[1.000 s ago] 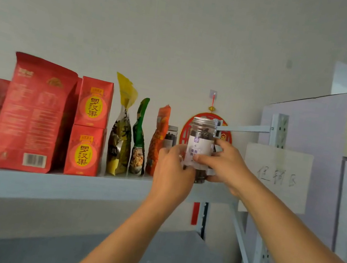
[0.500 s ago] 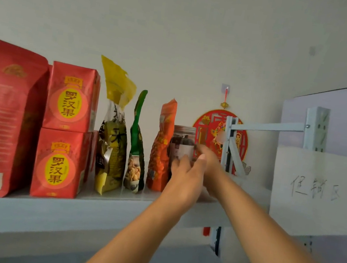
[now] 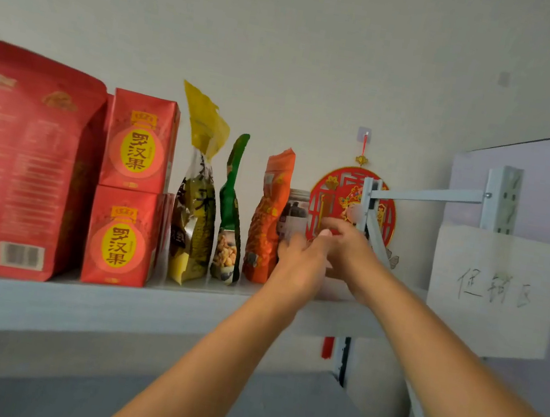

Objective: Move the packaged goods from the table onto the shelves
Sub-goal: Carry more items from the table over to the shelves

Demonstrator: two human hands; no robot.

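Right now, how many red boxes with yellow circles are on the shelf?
2. The lower red box stands on the shelf, the upper red box is stacked on it, both between the big red bag and the yellow pouch. More may be hidden behind.

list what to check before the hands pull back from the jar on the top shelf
1. Jar upright: ok
2. Jar's base fully on the shelf: cannot tell, the hands hide it
3. Left hand clear of the jar: cannot tell, blurred
4. Right hand clear of the jar: cannot tell, blurred
5. Orange pouch beside the jar standing: ok
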